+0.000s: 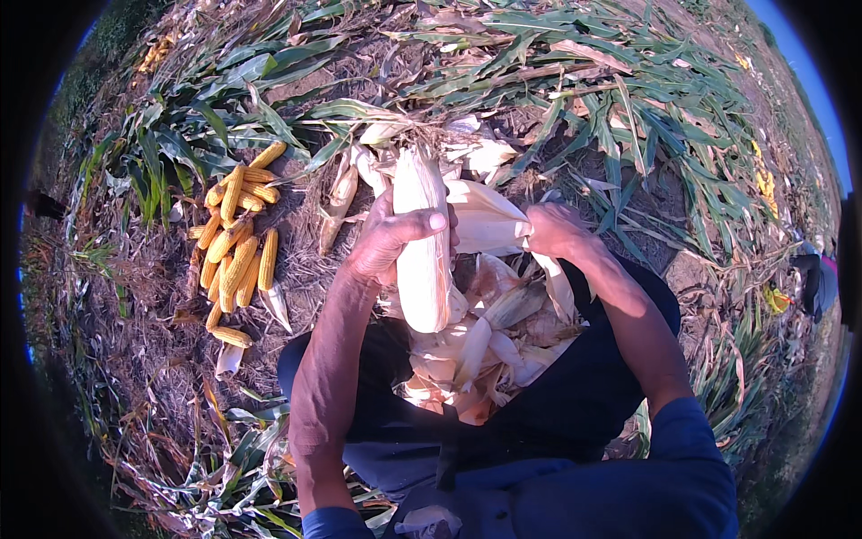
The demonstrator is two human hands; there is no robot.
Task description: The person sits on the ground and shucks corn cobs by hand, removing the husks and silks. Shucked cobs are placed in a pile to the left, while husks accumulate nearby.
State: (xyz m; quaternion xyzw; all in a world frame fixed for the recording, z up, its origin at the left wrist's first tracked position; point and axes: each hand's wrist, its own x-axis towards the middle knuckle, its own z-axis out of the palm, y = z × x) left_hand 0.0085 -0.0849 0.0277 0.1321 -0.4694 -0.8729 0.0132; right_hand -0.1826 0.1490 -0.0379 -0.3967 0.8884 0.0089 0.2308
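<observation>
In my left hand (397, 239) is an ear of corn (423, 283) still wrapped in pale inner husk, its silk end pointing away from me. The thumb lies across its front and the fingers curl round behind. My right hand (555, 229) grips a strip of dry husk (488, 212) that stretches from behind the ear out to the right. Below the ear, torn husks (498, 350) lie heaped between my legs. Several unhusked ears and husk pieces, including a dry ear (339, 202), lie on the ground just past my left hand.
Bare yellow cobs (236, 266) are piled on the soil to my left. Cut green corn stalks (646, 108) spread across the ground ahead. Another person (815, 276) is at the far right edge, near more yellow cobs (766, 185).
</observation>
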